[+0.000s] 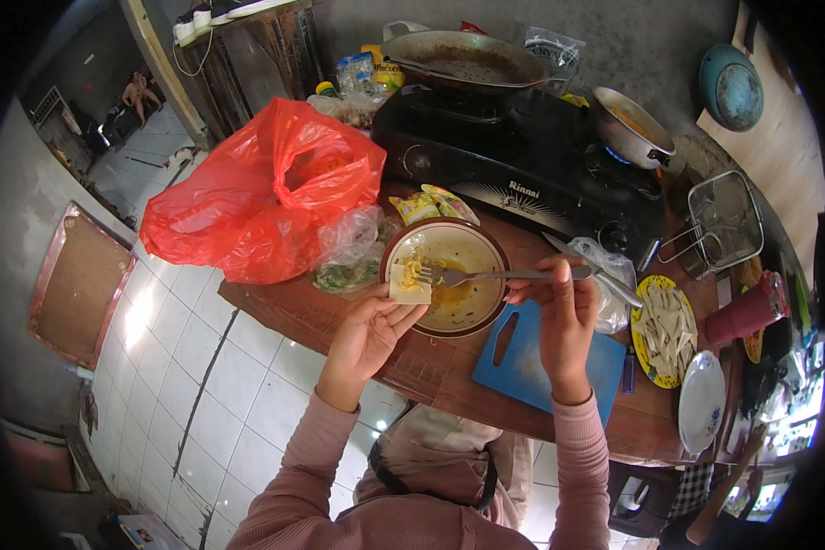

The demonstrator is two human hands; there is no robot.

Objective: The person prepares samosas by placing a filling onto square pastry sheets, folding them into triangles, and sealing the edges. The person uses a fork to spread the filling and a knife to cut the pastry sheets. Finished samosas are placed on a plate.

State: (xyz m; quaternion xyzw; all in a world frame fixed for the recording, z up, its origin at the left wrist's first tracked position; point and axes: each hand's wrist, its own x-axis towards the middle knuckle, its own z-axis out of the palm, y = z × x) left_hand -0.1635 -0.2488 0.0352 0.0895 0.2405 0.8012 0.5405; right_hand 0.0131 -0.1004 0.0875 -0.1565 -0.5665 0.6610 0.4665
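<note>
On the fingers of my left hand (368, 332) lies a pale square dough wrapper (419, 294), held at its lower edge. A small clump of yellow noodles (412, 271) sits on it. My right hand (564, 316) grips a metal fork (500, 273) by the handle, and the fork's tines touch or nearly touch the noodles. Beneath both is a cream bowl (463, 324) with a brown rim, wet inside with yellow-orange sauce and scraps. A blue cutting board (532, 353) lies below my right hand.
A red plastic bag (247, 197) fills the table's left side. A black two-burner stove (513, 151) bears a wok (467, 60) and a saucepan (632, 128) over a lit flame. A knife (619, 286), a yellow plate (646, 293) of pale strips and a white plate (701, 403) lie to the right.
</note>
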